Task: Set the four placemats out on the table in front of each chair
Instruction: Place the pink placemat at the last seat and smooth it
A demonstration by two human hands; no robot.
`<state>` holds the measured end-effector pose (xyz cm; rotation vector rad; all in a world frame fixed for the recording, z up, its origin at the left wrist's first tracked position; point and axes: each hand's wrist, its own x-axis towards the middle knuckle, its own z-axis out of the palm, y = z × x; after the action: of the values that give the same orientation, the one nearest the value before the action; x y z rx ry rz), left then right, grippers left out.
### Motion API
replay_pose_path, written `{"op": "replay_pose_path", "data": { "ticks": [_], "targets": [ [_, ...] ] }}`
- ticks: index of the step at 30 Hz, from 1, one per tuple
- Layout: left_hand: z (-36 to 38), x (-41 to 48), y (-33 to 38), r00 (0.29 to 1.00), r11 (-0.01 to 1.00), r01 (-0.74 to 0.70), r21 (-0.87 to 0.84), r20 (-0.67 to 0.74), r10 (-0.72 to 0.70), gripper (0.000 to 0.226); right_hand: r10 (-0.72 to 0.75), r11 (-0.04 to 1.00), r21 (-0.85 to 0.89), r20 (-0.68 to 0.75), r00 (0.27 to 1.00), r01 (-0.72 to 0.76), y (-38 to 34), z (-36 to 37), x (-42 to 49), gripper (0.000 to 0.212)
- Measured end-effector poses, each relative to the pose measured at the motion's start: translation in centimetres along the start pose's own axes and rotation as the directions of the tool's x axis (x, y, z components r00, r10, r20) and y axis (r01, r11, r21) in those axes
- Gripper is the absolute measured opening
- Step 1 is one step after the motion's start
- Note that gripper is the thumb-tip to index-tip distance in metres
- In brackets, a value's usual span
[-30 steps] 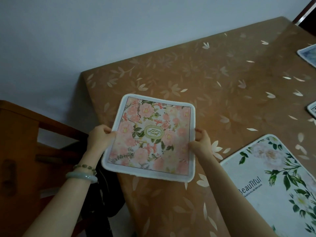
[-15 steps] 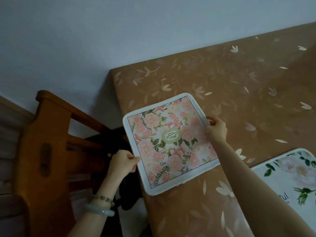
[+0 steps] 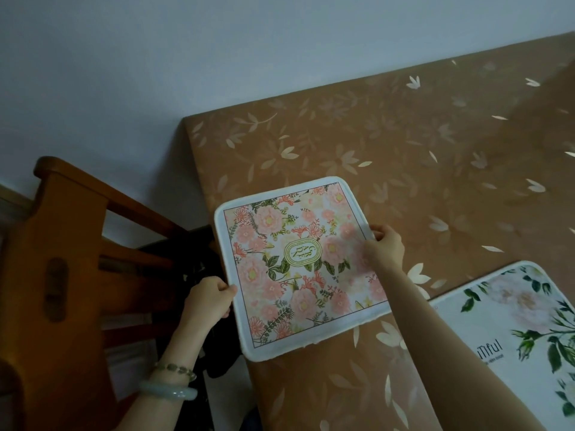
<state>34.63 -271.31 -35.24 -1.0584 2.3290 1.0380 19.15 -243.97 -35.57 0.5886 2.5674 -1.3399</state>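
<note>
Left hand (image 3: 209,296) and right hand (image 3: 384,245) both pinch the pink floral placemat (image 3: 303,264) by opposite edges, over the tabletop's (image 3: 404,157) near-left edge.

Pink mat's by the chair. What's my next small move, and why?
Probably nudge the mat slightly inward, then release: left hand and right hand grip its sides, and its left edge lies right at the table edge beside the chair.
</note>
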Motion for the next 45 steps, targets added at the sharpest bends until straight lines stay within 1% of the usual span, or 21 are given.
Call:
{"op": "replay_pose_path", "data": {
  "ticks": [3,6,8,10,12,13,14,16,18,21,23,24,26,28,32,35,37,39,42,43,45],
  "targets": [
    [0.2,-0.2,0.0,0.999,1.0,-0.01,-0.007,-0.042,0.01,0.025,-0.011,1.0,-0.009,0.01,1.0,0.011,0.2,-0.1,-0.2,0.031],
    [0.4,-0.7,0.0,0.996,0.993,-0.023,-0.12,-0.089,0.012,0.023,-0.011,0.999,-0.035,0.023,1.0,0.012,0.4,0.0,-0.3,0.037],
    [0.4,-0.8,0.0,0.996,0.985,-0.022,-0.174,-0.093,0.006,0.026,-0.004,0.992,-0.125,0.014,1.0,0.006,0.6,0.2,-0.4,0.046],
    [0.4,-0.7,0.2,0.996,0.984,-0.02,-0.175,-0.088,0.004,0.024,-0.011,0.975,-0.224,0.012,1.0,0.014,0.7,0.1,-0.5,0.055],
    [0.3,-0.6,0.4,0.996,0.994,-0.021,-0.111,-0.086,0.011,0.01,-0.028,0.949,-0.315,0.022,0.999,0.033,0.7,-0.1,-0.7,0.059],
    [0.3,-0.7,0.7,0.995,0.999,-0.025,-0.036,-0.097,0.022,0.014,-0.042,0.933,-0.356,0.026,0.999,0.049,0.7,-0.1,-0.8,0.059],
    [0.3,-0.6,0.8,0.992,0.998,-0.04,0.055,-0.119,0.047,0.031,-0.067,0.916,-0.394,0.03,0.997,0.073,0.6,0.0,-0.9,0.06],
    [0.3,-0.5,1.7,0.961,0.979,-0.145,0.14,-0.217,0.173,0.054,-0.168,0.874,-0.454,0.05,0.985,0.172,0.2,0.4,-0.9,0.06],
    [0.2,0.1,3.4,0.89,0.933,-0.317,0.169,-0.288,0.354,0.065,-0.315,0.792,-0.505,0.142,0.938,0.343,-0.7,1.2,-0.5,0.058],
    [0.6,3.1,6.2,0.833,0.835,-0.458,0.306,-0.179,0.523,0.075,-0.462,0.597,-0.545,0.366,0.808,0.589,-2.6,2.8,1.0,0.057],
    [1.3,5.3,7.3,0.833,0.794,-0.472,0.384,-0.101,0.544,0.073,-0.474,0.489,-0.551,0.483,0.736,0.676,-3.3,4.0,2.1,0.056],
    [1.6,6.3,7.5,0.838,0.778,-0.464,0.423,-0.075,0.54,0.072,-0.465,0.458,-0.55,0.522,0.716,0.698,-3.6,4.6,2.7,0.056],
    [2.1,7.7,7.6,0.845,0.745,-0.44,0.502,-0.048,0.532,0.072,-0.432,0.427,-0.547,0.576,0.694,0.72,-3.8,5.5,3.7,0.056],
    [2.4,8.5,7.4,0.843,0.729,-0.431,0.532,-0.049,0.535,0.072,-0.403,0.403,-0.559,0.602,0.689,0.724,-3.8,6.1,4.4,0.057],
    [2.7,8.7,7.4,0.849,0.741,-0.415,0.528,-0.069,0.524,0.071,-0.425,0.398,-0.572,0.578,0.697,0.717,-3.2,6.7,4.7,0.058],
    [2.3,8.5,7.7,0.857,0.74,-0.416,0.528,-0.044,0.513,0.068,-0.391,0.398,-0.578,0.596,0.702,0.712,-3.7,6.7,4.9,0.059],
    [1.8,8.2,7.8,0.868,0.753,-0.418,0.508,-0.022,0.496,0.065,-0.359,0.4,-0.563,0.63,0.688,0.724,-4.1,6.3,4.8,0.062],
    [1.7,7.3,7.4,0.88,0.782,-0.413,0.468,-0.018,0.475,0.064,-0.36,0.44,-0.536,0.63,0.688,0.721,-3.6,5.0,4.1,0.066],
    [2.6,4.7,5.7,0.885,0.826,-0.403,0.394,-0.063,0.462,0.069,-0.384,0.54,-0.519,0.549,0.742,0.663,-1.0,1.6,2.8,0.068],
    [3.1,3.6,4.9,0.888,0.835,-0.39,0.388,-0.081,0.452,0.071,-0.38,0.556,-0.521,0.534,0.755,0.648,0.1,0.3,2.3,0.068],
    [4.2,1.6,3.4,0.898,0.843,-0.36,0.4,-0.095,0.429,0.078,-0.346,0.546,-0.536,0.555,0.756,0.644,2.2,-1.5,1.0,0.071]
  ]
}}
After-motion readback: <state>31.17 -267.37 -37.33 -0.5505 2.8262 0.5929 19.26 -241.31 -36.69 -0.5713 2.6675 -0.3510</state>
